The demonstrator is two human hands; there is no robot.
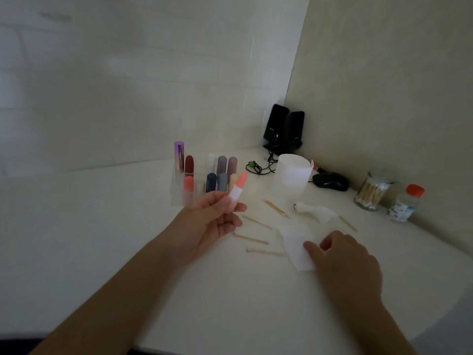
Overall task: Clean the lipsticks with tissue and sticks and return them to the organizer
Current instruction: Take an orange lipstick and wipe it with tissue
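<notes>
White tabletop [76,226] fills the corner where two pale walls meet, and your work sits toward its far right side. Your left hand [217,219] is raised above the table and grips a coral lipstick [236,193] between thumb and fingertips; the lipstick is tilted, its coloured cap pointing up and to the right. Just behind it stands the clear organizer [176,196], with other lipsticks [211,181] upright in two rows. Your right hand [343,257] rests low on a flat tissue [294,242], thumb lying on top and fingers curled over its near edge; you cannot tell whether they actually pinch it. Several thin wooden sticks [250,238] lie scattered on the table between your hands and beyond the tissue. A crumpled tissue [314,211] sits further back, near a white paper roll [293,172]. Along the right wall stand a jar of cotton swabs [371,193] and a small bottle [405,203] with an orange cap. A dark mouse [330,181] and two black speakers [284,129] occupy the corner.
</notes>
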